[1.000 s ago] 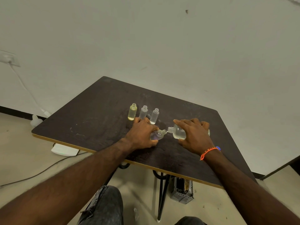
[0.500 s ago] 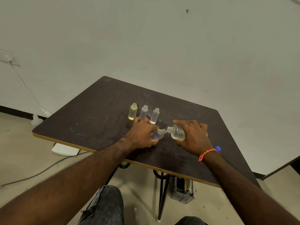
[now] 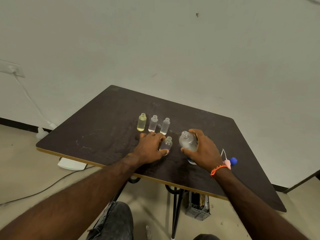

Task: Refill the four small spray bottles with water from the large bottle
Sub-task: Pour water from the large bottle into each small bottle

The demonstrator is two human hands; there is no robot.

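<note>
On the dark table (image 3: 103, 135) my left hand (image 3: 149, 148) grips a small clear bottle (image 3: 167, 143) that stands upright, uncapped. My right hand (image 3: 202, 149) holds the large clear bottle (image 3: 187, 141), now upright and open at the top, just right of the small one. Three more small uncapped bottles stand in a row behind: a yellowish one (image 3: 142, 122), a clear one (image 3: 153, 123) and another clear one (image 3: 165, 126).
A blue cap (image 3: 233, 160) and a pink spray top with a white tube (image 3: 226, 162) lie on the table right of my right wrist. A cable and white box lie on the floor at left; a grey basket (image 3: 197, 207) sits under the table.
The large bottle was tipped with its neck at the small bottle's mouth; both now stand upright and apart. My right hand swung the large bottle back up.
</note>
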